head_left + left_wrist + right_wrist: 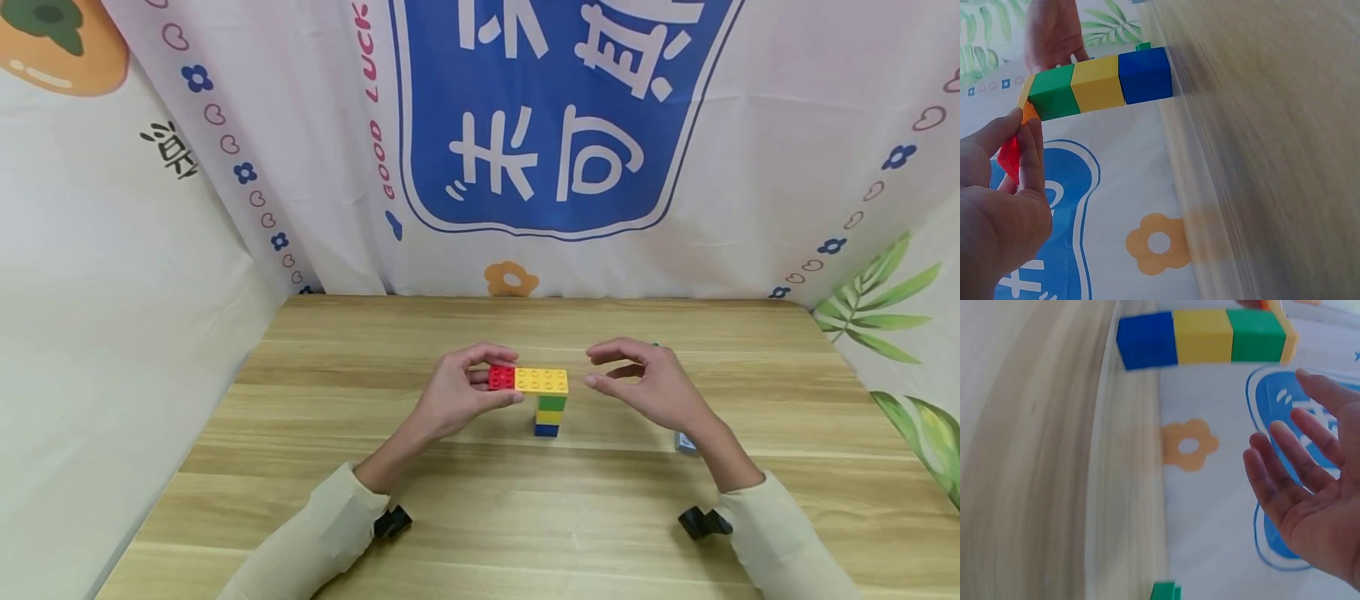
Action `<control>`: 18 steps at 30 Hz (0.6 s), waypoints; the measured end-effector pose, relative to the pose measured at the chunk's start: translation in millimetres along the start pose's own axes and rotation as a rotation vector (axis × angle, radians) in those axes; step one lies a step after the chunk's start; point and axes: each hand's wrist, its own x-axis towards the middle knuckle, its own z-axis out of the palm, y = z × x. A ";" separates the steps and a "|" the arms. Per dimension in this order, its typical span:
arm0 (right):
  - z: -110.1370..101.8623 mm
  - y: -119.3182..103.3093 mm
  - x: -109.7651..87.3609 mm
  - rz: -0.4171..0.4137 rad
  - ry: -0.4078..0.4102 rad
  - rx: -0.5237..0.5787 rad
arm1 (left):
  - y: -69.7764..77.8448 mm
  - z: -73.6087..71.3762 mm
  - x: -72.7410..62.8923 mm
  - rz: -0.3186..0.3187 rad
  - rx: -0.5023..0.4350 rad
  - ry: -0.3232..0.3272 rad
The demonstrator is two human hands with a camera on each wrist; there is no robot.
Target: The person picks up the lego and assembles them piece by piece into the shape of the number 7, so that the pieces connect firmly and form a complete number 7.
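A column of toy building bricks stands upright on the table: a blue brick (547,431) at the bottom, then a yellow one (1097,84), then a green brick (1257,336). Across its top lies a longer yellow brick (542,381), jutting out leftward with a red brick (502,378) at that end. My left hand (468,387) pinches this overhanging end between thumb and fingers, near the seam of red and yellow. To the right of the column, my right hand (648,383) is held apart from it, fingers spread and loosely bent, holding nothing.
A small green piece (1165,592) sits behind my right hand, mostly hidden in the head view. Near my right wrist lies a small grey-blue item (686,443), partly covered. A printed cloth (442,258) hangs along the table's far edge.
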 end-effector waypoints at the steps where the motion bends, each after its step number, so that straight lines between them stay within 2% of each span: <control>1: -2.5 3.2 -0.7 0.009 0.007 -0.019 | -0.1 0.0 0.0 -0.002 -0.001 -0.001; 12: -28.7 35.7 -8.9 0.095 0.059 -0.166 | 0.3 -0.6 -0.4 -0.014 -0.009 -0.006; 18: -37.0 48.2 -10.0 0.119 0.066 -0.186 | 0.8 -0.6 -0.6 -0.019 -0.017 -0.008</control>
